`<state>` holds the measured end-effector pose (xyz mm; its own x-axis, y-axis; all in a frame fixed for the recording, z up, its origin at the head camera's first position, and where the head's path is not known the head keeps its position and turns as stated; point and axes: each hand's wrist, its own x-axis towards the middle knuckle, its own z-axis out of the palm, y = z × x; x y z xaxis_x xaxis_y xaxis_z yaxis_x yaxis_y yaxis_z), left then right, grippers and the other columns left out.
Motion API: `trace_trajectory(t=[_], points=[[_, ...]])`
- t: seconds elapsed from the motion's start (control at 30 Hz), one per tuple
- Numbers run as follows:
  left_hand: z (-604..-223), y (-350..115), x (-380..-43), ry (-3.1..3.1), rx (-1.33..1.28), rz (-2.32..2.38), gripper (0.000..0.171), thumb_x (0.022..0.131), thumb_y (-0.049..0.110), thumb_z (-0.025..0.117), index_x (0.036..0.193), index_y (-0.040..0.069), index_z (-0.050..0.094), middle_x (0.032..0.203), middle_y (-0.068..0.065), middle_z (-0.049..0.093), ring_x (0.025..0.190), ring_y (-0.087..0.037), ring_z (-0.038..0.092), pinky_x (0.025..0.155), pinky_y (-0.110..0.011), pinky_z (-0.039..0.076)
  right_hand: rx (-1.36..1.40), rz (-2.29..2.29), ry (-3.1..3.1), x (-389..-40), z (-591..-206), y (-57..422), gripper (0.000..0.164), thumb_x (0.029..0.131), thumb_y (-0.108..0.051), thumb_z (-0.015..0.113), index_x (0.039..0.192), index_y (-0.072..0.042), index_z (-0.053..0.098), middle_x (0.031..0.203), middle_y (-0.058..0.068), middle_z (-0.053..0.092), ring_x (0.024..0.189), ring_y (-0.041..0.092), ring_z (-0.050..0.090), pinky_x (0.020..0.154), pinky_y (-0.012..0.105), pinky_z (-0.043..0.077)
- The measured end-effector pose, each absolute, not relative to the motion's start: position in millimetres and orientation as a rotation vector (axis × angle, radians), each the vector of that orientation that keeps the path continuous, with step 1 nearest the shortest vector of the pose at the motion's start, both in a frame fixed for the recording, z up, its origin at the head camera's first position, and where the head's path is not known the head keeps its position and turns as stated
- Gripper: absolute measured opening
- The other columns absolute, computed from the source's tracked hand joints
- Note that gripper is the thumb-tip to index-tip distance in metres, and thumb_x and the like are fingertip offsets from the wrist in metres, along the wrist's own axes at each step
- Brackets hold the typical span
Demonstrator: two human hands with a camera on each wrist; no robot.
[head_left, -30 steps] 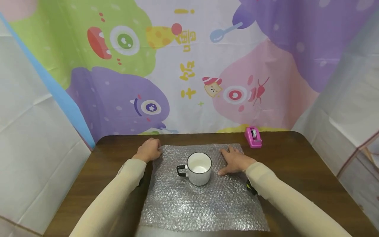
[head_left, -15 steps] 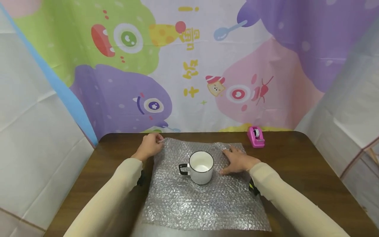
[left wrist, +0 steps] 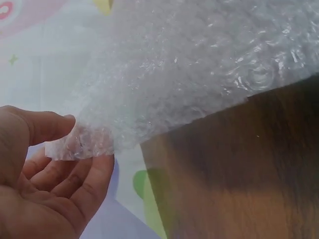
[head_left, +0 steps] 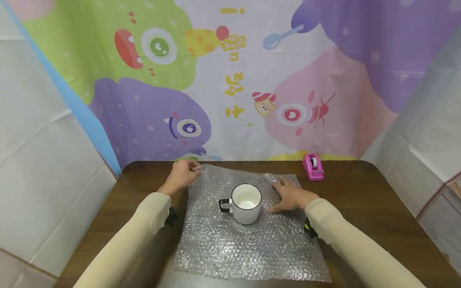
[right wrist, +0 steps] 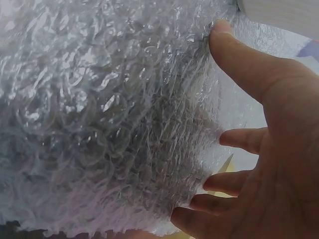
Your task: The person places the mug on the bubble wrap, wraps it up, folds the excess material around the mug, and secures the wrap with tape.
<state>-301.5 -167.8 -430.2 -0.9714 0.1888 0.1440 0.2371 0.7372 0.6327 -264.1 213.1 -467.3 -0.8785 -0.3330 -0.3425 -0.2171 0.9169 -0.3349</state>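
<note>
On one brown wooden table point(head_left: 360, 204) I see one sheet of clear, bumpy bubble wrap point(head_left: 234, 250), and upon it stands one white ribbed mug point(head_left: 246, 214) (round, with one black handle point(head_left: 221, 205)). The left hand point(head_left: 181, 175) pinches the bubble wrap's far left corner point(left wrist: 92, 142); the right hand point(head_left: 291, 199), widely spread, rests on it beside the mug.

Curtained booth: cartoon-print cloth point(head_left: 212, 78), pale side sheets point(head_left: 36, 140), wooden table point(head_left: 360, 200).

A pink tape dispenser point(head_left: 313, 168) sits beyond the right fingers point(right wrist: 244, 140), on a brown table point(head_left: 360, 192). Farther past them hangs a cartoon-printed curtain point(head_left: 230, 136).
</note>
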Motion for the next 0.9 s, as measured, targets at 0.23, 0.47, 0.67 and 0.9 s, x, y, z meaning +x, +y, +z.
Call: trace_trajectory(t=[0.23, 0.47, 0.67, 0.9], points=[[-419.3, -163.5, -295.4, -2.839, -0.339, -1.102, 0.017, 0.092, 0.011, 0.073, 0.103, 0.0, 0.067, 0.1, -0.017, 0.074, 0.089, -0.028, 0.072, 0.074, -0.038, 0.058, -0.402, -0.41, 2.681, -263.6, -466.4, 213.8, 0.103, 0.082, -0.055, 0.081, 0.159, -0.006, 0.034, 0.165, 0.034, 0.017, 0.151, 0.058, 0.017, 0.117, 0.073, 0.023], [-414.5, -163.3, -290.4, -2.807, -0.362, -1.12, 0.018, 0.092, 0.012, 0.075, 0.102, -0.002, 0.072, 0.103, -0.017, 0.076, 0.093, -0.028, 0.074, 0.074, -0.037, 0.06, -0.378, -0.422, 2.678, -261.9, -466.8, 213.7, 0.101, 0.083, -0.054, 0.081, 0.159, -0.007, 0.034, 0.166, 0.033, 0.017, 0.152, 0.057, 0.017, 0.117, 0.074, 0.023], [-407.8, -163.0, -284.7, -2.774, -0.426, -1.093, 0.019, 0.096, 0.016, 0.073, 0.104, 0.001, 0.08, 0.099, -0.015, 0.079, 0.079, -0.019, 0.073, 0.066, -0.031, 0.056, -0.373, -0.422, 2.676, -261.9, -465.6, 213.3, 0.102, 0.083, -0.053, 0.082, 0.159, -0.006, 0.034, 0.165, 0.034, 0.017, 0.151, 0.057, 0.018, 0.116, 0.074, 0.025], [-403.4, -161.7, -279.9, -2.754, -0.448, -1.072, 0.019, 0.097, 0.017, 0.072, 0.106, 0.002, 0.081, 0.099, -0.013, 0.079, 0.069, -0.014, 0.06, 0.062, -0.028, 0.048, -0.37, -0.405, 2.676, -262.8, -466.1, 212.1, 0.102, 0.082, -0.053, 0.082, 0.16, -0.008, 0.034, 0.165, 0.033, 0.018, 0.152, 0.056, 0.018, 0.116, 0.073, 0.025]])
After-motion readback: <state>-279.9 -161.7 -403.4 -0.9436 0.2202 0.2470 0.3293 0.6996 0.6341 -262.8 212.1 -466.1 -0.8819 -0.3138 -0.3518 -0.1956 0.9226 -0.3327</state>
